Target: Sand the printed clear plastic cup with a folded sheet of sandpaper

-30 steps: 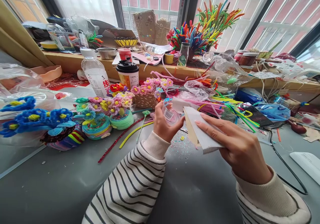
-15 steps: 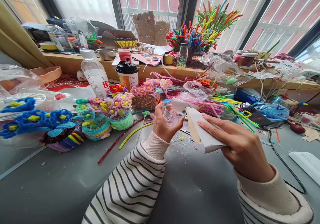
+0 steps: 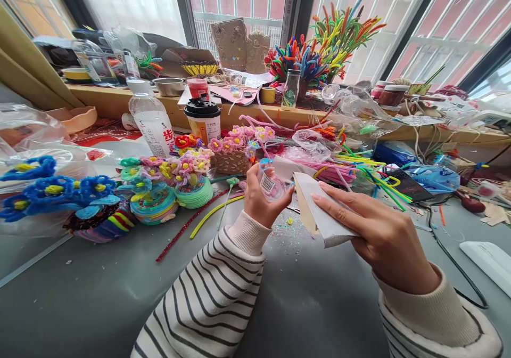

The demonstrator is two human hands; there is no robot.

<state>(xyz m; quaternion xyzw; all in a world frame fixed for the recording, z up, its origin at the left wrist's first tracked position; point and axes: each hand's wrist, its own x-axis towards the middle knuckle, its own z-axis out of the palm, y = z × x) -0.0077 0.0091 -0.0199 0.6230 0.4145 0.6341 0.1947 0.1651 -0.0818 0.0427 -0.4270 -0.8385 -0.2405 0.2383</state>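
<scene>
My left hand [image 3: 259,202] is closed around a small clear plastic container [image 3: 276,187] with a barcode label and a blue bit at its top. Thumb and fingers wrap it from either side. In my right hand [image 3: 381,235] is a folded piece of white card [image 3: 321,209], pinched with the fingers flat along its upper face and the thumb hidden beneath. The card's left end reaches close to my left thumb tip; whether they touch I cannot tell. Glitter specks [image 3: 289,235] lie on the grey table [image 3: 303,304] below.
Flower pots of pipe cleaners [image 3: 194,190] stand to the left, with a water bottle [image 3: 149,118] and a lidded cup [image 3: 202,118] behind. Loose pipe cleaners [image 3: 375,179] pile up beyond the card. A black cable [image 3: 443,265] runs along the right.
My right hand and the card have shifted slightly left, nearer to the container. My left hand has stayed nearly in place.
</scene>
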